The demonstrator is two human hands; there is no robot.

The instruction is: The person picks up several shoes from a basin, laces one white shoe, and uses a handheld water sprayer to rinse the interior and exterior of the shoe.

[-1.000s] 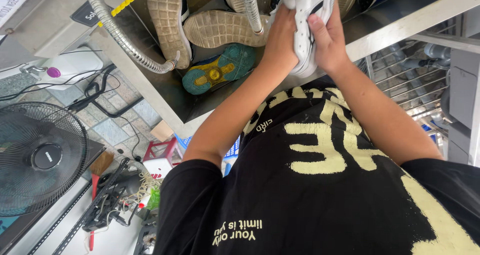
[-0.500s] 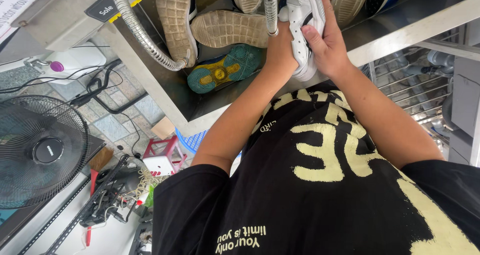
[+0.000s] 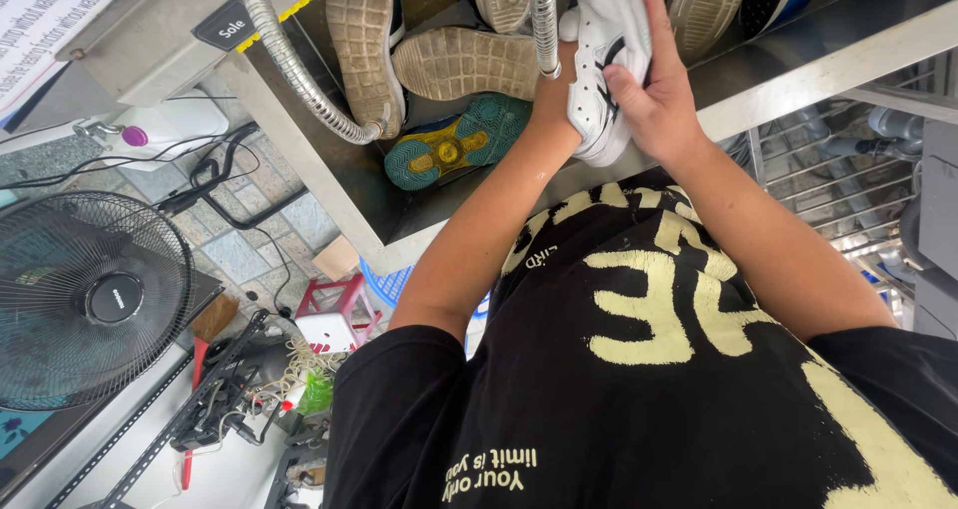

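A white sneaker with black marks (image 3: 602,65) is held over a steel sink (image 3: 339,185), sole side to the right. My right hand (image 3: 659,100) wraps it from the right, thumb across its side. My left hand (image 3: 547,88) grips it from the left and is mostly hidden behind the shoe. A flexible metal hose (image 3: 544,25) hangs just in front of the sneaker. In the sink lie several other shoes: two with beige soles up (image 3: 364,45) (image 3: 461,65) and a teal and yellow one (image 3: 449,150).
A second ribbed hose (image 3: 289,65) curves into the sink at left. A black standing fan (image 3: 85,299) is at lower left, with a red stool (image 3: 334,304), a blue basket (image 3: 392,284) and tangled cables (image 3: 230,404) on the floor. A wire rack (image 3: 828,170) stands right.
Both hands keep hold of the white sneaker. It has turned slightly in them and my right hand has shifted its grip along the side. The view has drifted a little.
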